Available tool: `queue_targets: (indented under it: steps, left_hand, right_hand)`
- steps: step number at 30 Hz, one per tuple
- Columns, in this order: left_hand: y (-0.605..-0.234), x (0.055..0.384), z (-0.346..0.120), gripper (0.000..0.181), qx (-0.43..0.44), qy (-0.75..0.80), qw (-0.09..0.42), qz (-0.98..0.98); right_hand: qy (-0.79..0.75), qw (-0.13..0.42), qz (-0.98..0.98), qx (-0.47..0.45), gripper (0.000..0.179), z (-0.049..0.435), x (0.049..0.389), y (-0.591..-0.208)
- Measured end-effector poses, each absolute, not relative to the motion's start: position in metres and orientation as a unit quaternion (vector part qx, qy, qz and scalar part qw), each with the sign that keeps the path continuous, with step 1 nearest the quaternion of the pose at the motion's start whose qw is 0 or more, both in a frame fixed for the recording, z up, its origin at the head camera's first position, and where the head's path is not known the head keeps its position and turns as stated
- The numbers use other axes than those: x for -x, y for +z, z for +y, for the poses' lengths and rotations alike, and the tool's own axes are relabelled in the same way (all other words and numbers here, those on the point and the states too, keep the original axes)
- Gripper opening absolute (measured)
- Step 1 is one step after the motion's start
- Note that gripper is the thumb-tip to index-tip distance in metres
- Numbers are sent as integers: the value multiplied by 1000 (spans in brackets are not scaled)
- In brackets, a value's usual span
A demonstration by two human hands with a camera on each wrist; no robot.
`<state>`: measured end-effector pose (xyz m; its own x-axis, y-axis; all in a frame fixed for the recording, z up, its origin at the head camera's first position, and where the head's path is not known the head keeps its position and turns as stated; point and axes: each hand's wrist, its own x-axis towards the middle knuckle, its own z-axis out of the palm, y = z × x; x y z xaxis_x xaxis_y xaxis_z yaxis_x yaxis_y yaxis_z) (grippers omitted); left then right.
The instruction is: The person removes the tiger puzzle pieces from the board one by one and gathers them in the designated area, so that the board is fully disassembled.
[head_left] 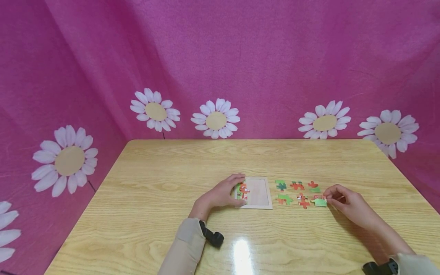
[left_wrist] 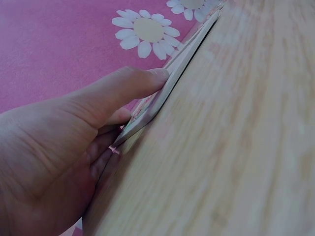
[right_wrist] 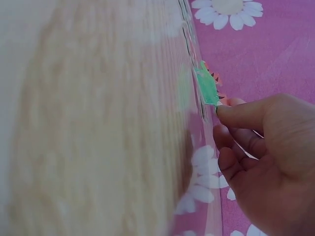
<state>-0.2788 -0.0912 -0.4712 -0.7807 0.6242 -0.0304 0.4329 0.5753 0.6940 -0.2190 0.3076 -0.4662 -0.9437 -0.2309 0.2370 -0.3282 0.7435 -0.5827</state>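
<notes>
On the table lies a small square puzzle tray [head_left: 258, 193] with a pale wooden rim. Fitted pieces with an orange animal picture [head_left: 243, 191] fill its left side. My left hand [head_left: 221, 194] grips the tray at the left, the thumb on the near rim and the fingers at the far one; in the left wrist view the thumb presses on the rim [left_wrist: 160, 101]. To the right, my right hand [head_left: 348, 201] pinches a green and red puzzle piece [head_left: 320, 202] by its right edge. In the right wrist view that piece [right_wrist: 206, 86] appears tilted up from the table.
Several loose puzzle pieces lie in two rows between the tray and my right hand, among them a green one [head_left: 280, 185] and an orange one [head_left: 303, 201]. The wooden table [head_left: 172, 168] meets a pink flowered cloth [head_left: 261, 76] behind.
</notes>
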Motion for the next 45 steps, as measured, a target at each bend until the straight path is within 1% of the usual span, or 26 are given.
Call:
queue_targets:
  steps: [4, 13, 22, 30, 37, 45]
  left_hand:
    - [-471, 279, -91, 82, -301, 348, 137, 877]
    - [-472, 280, -91, 83, -296, 337, 140, 883]
    - [-469, 278, -90, 83, -289, 349, 147, 879]
    - [-470, 279, -89, 83, -291, 333, 146, 885]
    - [-467, 277, -89, 88, -285, 326, 132, 892]
    - [-467, 272, -88, 96, -241, 311, 104, 913]
  right_hand:
    - [312, 61, -938, -138, 12, 308, 221, -468]
    - [295, 53, -944, -140, 10, 310, 227, -471]
    - [289, 23, -948, -130, 12, 310, 228, -468]
    - [297, 38, -944, -139, 13, 310, 228, -470]
    - [310, 32, -942, -127, 9, 305, 226, -468]
    - [315, 67, -936, -140, 7, 294, 222, -462]
